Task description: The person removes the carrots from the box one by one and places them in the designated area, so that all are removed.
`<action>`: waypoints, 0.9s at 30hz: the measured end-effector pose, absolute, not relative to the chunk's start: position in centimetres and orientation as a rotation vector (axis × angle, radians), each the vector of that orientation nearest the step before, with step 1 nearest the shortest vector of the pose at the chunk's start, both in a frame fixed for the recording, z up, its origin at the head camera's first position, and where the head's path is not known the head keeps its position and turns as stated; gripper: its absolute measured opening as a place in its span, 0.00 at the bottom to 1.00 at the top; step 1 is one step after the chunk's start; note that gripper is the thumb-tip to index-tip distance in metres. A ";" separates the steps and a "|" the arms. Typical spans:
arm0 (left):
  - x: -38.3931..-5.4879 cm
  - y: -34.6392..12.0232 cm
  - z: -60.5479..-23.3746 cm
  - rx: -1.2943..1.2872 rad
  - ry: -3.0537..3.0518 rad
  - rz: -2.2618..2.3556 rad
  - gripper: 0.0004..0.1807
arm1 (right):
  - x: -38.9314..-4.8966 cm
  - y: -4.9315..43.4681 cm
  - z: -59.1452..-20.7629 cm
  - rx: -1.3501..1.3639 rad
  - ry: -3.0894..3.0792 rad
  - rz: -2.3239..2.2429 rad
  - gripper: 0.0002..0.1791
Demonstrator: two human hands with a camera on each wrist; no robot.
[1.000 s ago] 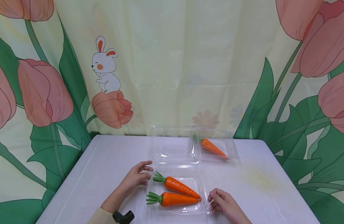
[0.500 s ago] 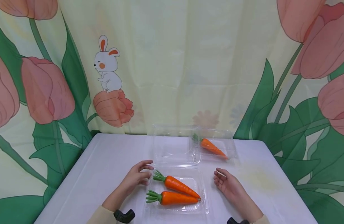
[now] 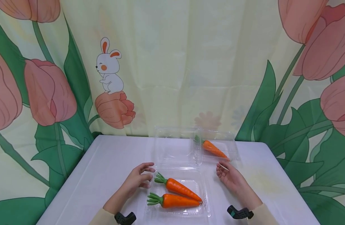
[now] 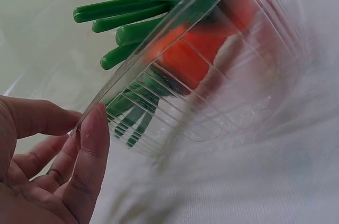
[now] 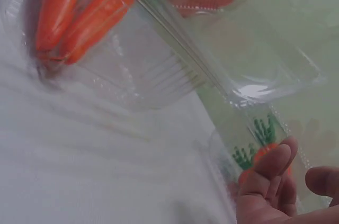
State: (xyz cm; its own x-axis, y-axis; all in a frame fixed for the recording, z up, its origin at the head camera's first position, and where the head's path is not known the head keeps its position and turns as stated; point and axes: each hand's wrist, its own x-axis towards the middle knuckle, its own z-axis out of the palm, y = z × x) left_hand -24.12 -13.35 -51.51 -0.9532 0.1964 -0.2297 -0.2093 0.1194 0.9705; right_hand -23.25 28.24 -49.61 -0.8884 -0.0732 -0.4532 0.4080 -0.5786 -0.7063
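Observation:
A clear plastic clamshell container [image 3: 208,206] stands at the table's front middle with its lid [image 3: 176,150] swung up behind. Two orange carrots with green tops lie in its base, an upper carrot [image 3: 182,188] and a lower carrot [image 3: 180,201], their tips meeting at the right. My left hand [image 3: 136,178] pinches the left rim between thumb and fingers, plain in the left wrist view. Right of the container my right hand [image 3: 230,177] hovers with relaxed fingers, holding nothing. Its fingertips are just in front of a second clear container [image 3: 232,142] with a carrot [image 3: 214,149] inside.
A white cloth-covered table [image 3: 110,153] carries everything. Behind it hangs a pale curtain [image 3: 166,78] printed with tulips and a rabbit. The raised lid slightly overlaps the second container in the head view.
My right hand has left the container's right edge and moved back and right, toward the second container, its fingers loosening. My left hand has kept its place at the left rim.

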 end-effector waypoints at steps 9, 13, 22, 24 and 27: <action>-24.1 -13.4 -51.6 0.001 2.103 1.912 0.27 | -22.6 26.8 -48.7 0.508 1.354 -2.457 0.14; -24.1 -13.4 -51.6 0.009 2.102 1.911 0.26 | -23.5 26.9 -48.7 0.544 1.341 -2.454 0.17; -24.0 -13.4 -51.6 0.007 2.090 1.911 0.26 | -25.5 28.0 -50.0 0.640 1.259 -2.477 0.14; -24.1 -13.4 -51.5 0.009 2.090 1.912 0.26 | -25.4 28.3 -50.0 0.633 1.196 -2.511 0.16; -24.1 -13.4 -51.5 0.010 2.090 1.912 0.26 | -25.3 28.7 -49.8 0.613 1.099 -2.561 0.22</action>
State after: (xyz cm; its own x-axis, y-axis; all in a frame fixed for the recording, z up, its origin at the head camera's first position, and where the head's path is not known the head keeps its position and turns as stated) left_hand -24.11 -13.40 -51.51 -0.9526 0.2106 -0.2197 -0.2000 0.1106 0.9735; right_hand -25.29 28.70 -49.79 -0.8684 -0.0929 -0.4871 0.4171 -0.6680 -0.6163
